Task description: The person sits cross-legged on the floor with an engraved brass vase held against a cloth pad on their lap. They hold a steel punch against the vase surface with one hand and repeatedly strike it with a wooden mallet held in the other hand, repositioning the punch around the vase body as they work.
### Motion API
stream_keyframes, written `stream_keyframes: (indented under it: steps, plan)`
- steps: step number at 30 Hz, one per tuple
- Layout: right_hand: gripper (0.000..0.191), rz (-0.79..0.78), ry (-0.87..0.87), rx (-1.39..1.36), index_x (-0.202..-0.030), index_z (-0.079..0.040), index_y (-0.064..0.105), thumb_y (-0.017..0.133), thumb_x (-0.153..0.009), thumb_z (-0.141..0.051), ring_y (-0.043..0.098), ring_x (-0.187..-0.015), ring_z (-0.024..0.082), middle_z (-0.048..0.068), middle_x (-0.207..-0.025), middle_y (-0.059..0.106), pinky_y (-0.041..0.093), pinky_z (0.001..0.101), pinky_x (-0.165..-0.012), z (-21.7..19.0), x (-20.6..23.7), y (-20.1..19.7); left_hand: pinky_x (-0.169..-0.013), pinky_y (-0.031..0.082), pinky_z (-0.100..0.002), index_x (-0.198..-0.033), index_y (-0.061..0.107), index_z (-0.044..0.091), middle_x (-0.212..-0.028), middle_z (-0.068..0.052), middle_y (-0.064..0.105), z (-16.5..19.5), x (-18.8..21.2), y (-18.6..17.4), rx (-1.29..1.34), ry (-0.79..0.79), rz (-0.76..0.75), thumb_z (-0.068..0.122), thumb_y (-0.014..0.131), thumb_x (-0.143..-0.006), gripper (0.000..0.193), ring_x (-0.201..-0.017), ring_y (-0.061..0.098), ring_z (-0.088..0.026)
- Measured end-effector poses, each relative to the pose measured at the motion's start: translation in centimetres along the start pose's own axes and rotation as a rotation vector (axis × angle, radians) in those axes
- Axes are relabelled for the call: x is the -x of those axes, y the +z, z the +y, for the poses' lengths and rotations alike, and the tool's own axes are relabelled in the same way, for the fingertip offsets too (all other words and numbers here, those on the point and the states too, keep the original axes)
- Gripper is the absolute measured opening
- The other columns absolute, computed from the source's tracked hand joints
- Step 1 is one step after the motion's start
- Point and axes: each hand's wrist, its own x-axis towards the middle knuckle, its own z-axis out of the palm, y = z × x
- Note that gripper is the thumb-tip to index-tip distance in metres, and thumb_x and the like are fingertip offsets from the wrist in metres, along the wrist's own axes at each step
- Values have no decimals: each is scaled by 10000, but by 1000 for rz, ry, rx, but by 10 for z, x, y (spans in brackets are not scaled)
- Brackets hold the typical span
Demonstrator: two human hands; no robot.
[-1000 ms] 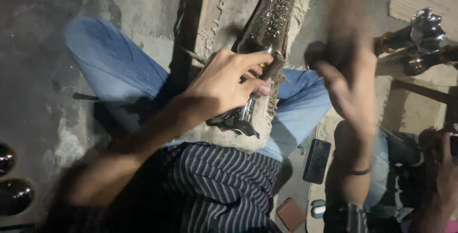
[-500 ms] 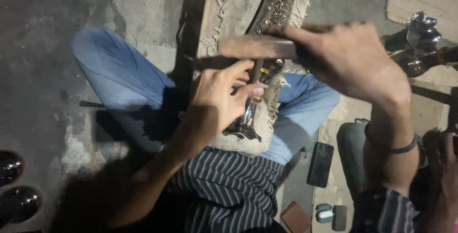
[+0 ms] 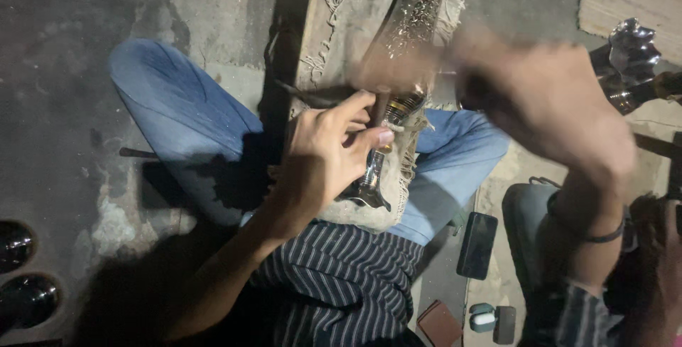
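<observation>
A long silver embossed metal piece (image 3: 415,6) lies along a burlap cloth (image 3: 355,212) over a wooden plank (image 3: 334,20), and its lower end rests on my lap. My left hand (image 3: 323,159) pinches a thin punch (image 3: 381,100) upright against the piece's narrow neck. My right hand (image 3: 547,105) is blurred by motion, just right of the piece. It grips a wooden-looking hammer (image 3: 398,66), whose blurred head is right over the punch.
My legs in blue jeans (image 3: 170,120) are crossed on the concrete floor. A dark phone (image 3: 477,244), a brown wallet (image 3: 439,322) and a small case (image 3: 481,316) lie at lower right. Silver ornaments (image 3: 632,49) stand at right, two dark round objects (image 3: 21,247) at left.
My right hand came down from its raised position and swung the hammer onto the punch. My left hand stays on the punch at the same spot.
</observation>
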Motion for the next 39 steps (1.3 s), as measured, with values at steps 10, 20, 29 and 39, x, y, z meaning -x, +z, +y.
stream_keyframes:
  steps: [10,20,29,39]
  plan:
    - [549,-60,198,-176,-1463,-253,560,750,-948,-267,697,-655,264,85,-851,747,541,393,-604,-4,-13,-1,-715,636,-302,-1133,677,-17,-926,-161,783,-1,-11,0,-10,-104,-100,155,805,-860,348,-837,798,-207]
    - [701,401,451,-876,-1457,13,498,695,-793,122,683,-1199,283,194,-1310,685,539,443,-1040,-43,38,43,-776,641,-256,-1032,649,18,-920,-75,782,-2,2,-33,190,-152,2,68,750,-937,147,-885,779,-122]
    - [351,857,1223,-1047,-1211,36,642,795,-933,-116,605,-926,118,33,-1024,640,506,280,-861,-115,67,190,-872,610,-265,-1135,598,26,-982,-76,762,-29,-5,-16,485,-187,-143,77,750,-940,252,-947,752,-120]
    - [425,699,806,-994,-1239,18,589,846,-963,-179,649,-895,174,66,-1024,671,541,284,-809,-45,47,115,-842,625,-259,-1100,579,-17,-967,-108,774,-40,4,-6,443,-131,-63,30,703,-991,172,-930,778,-141]
